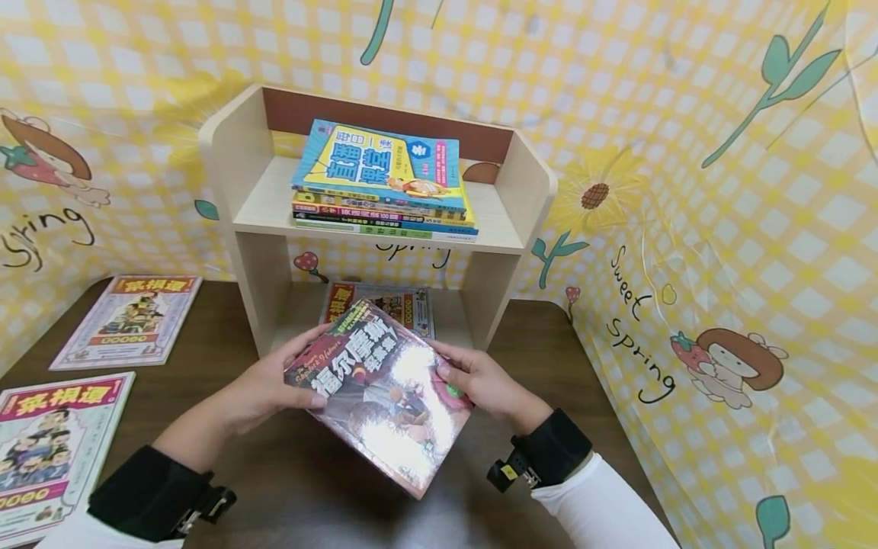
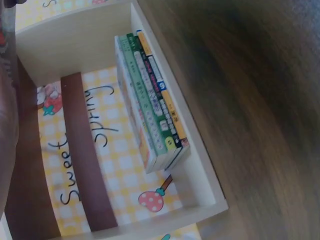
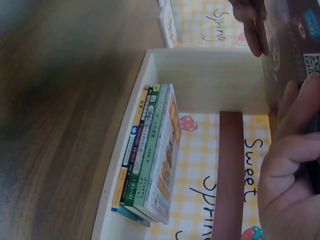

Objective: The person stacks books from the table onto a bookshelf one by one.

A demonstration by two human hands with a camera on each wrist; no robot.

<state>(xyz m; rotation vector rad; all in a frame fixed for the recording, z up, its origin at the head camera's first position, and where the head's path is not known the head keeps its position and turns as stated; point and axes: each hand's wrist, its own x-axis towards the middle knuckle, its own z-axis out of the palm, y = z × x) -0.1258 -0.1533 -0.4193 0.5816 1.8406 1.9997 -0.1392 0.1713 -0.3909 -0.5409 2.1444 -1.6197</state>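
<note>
A dark, glossy paperback book (image 1: 384, 396) with large white Chinese characters is held tilted in front of the small shelf, its shiny cover facing up. My left hand (image 1: 267, 389) grips its left edge, thumb on the cover and fingers underneath. On the opposite edge, my right hand (image 1: 487, 385) pinches it with the thumb on top. In the right wrist view, the fingers of my right hand (image 3: 295, 155) lie against the book's back cover (image 3: 285, 65), which has a QR code. Only a blurred strip at the left edge of the left wrist view is near my left hand.
A two-tier wooden shelf (image 1: 254, 282) stands behind the book. Its upper tier bears a stack of books (image 1: 377, 164); its lower tier holds more books (image 1: 418, 305). Two pink-and-white books, one farther back (image 1: 130, 320) and one nearer (image 1: 55, 450), lie on the dark table (image 1: 549, 343).
</note>
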